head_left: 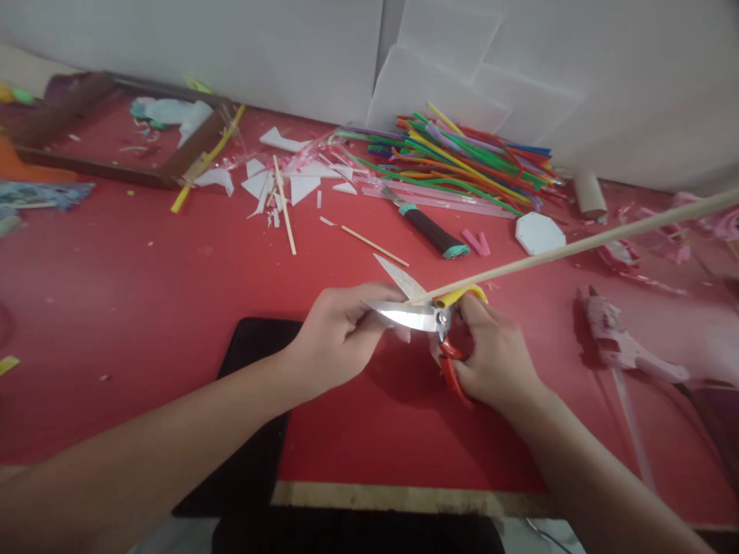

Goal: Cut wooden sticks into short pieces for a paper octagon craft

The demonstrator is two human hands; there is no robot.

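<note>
My right hand (496,350) grips a pair of scissors (412,314) with red and yellow handles; the metal blades are spread apart. A long thin wooden stick (566,250) lies between the blades and slants up past the right edge of the view. Its near end is in my left hand (340,331), whose fingers are closed around it behind the lower blade. Part of the left fingers is hidden by the blade. Beyond the hands, two short wooden stick pieces (375,246) rest on the red table (173,308).
A utility knife (430,229), a white octagonal piece (540,234) and a pile of coloured pipe cleaners (462,161) lie at the back. White scraps (305,181) are scattered nearby. A pink glue gun (620,338) stands right, a wooden frame (104,167) far left, a black flat object (254,454) near the front edge.
</note>
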